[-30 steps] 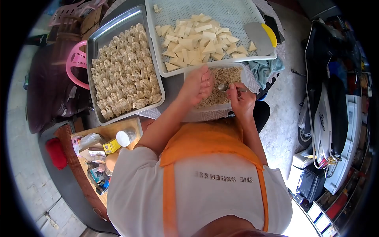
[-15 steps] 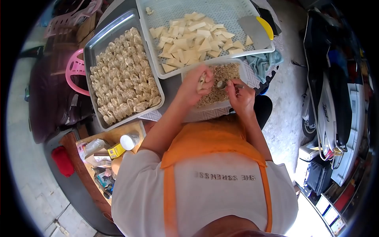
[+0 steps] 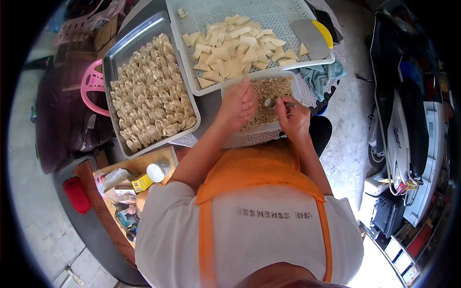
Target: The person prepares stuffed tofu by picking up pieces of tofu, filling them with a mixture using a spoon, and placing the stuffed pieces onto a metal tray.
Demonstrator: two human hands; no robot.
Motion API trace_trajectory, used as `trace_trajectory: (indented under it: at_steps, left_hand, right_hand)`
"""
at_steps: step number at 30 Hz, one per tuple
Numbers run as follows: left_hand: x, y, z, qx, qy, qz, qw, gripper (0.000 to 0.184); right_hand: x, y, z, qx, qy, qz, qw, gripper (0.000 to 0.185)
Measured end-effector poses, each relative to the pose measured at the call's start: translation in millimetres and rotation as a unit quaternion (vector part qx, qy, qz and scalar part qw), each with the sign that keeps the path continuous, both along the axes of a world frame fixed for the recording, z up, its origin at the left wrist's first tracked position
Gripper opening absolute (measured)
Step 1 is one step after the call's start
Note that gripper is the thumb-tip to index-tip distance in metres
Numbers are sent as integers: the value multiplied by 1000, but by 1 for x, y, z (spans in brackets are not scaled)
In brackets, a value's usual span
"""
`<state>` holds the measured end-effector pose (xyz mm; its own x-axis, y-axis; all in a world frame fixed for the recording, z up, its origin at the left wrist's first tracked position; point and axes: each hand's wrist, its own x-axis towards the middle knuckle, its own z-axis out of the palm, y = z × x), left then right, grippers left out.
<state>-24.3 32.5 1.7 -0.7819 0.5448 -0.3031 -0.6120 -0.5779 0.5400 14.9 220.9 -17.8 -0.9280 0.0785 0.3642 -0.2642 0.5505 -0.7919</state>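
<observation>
My left hand (image 3: 237,106) is closed over the near left end of a clear plastic tub (image 3: 294,82). Its fingers are wrapped round a piece of stuffed tofu, which they now hide from view. Minced filling (image 3: 273,87) fills the tub. Above its right side, my right hand (image 3: 294,118) grips a small metal spoon (image 3: 270,102), the bowl pointing left over the filling. Behind the tub, pale tofu triangles (image 3: 235,50) lie heaped in a perforated white tray (image 3: 192,82). Left of my left hand, a metal tray (image 3: 109,67) holds rows of stuffed pieces (image 3: 151,91).
A scraper with a yellow handle (image 3: 322,33) rests at the white tray's right end. A teal cloth (image 3: 319,79) lies beside the tub. Left of the metal tray is a pink plastic handle (image 3: 91,87). A wooden box (image 3: 163,158) of small items stands at lower left.
My left hand has turned and its fingers have closed over the pale tofu piece that showed between them. My right hand and the spoon have hardly moved.
</observation>
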Motion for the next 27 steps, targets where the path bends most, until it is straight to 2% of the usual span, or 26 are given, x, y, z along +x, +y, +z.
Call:
trace_trajectory:
  at_steps: [2, 5, 8, 11, 14, 17, 20, 23, 27]
  left_hand:
    - [-2, 0, -17, 52, 2, 16, 999, 35]
    - [-5, 31, 33, -81, -135, 123, 980, 24]
    - [0, 18, 5, -73, 41, 43, 996, 24]
    - [-1, 9, -9, -59, 41, 32, 997, 31]
    - [-3, 11, 10, -7, -22, 34, 999, 23]
    - [-6, -2, -16, 44, -1, -39, 998, 31]
    - [-3, -3, -5, -15, -40, -33, 999, 34]
    - [0, 6, -14, -6, 1, 22, 1000, 29]
    - [4, 25, 16, -111, 20, 83, 990, 26]
  right_hand:
    - [0, 0, 0, 1, -1, 0, 1000, 8]
    - [0, 1, 0, 6, 1, -2, 1000, 8]
    - [1, 2, -2, 14, 8, 0, 1000, 8]
    - [0, 1, -2, 10, 6, -5, 1000, 8]
    - [1, 0, 1, 10, 6, -7, 1000, 8]
    - [1, -1, 1, -1, 4, -11, 1000, 8]
    - [1, 0, -1, 2, -4, -8, 1000, 8]
    - [1, 0, 0, 3, 0, -4, 1000, 8]
    - [2, 0, 3, 17, 6, -2, 1000, 7]
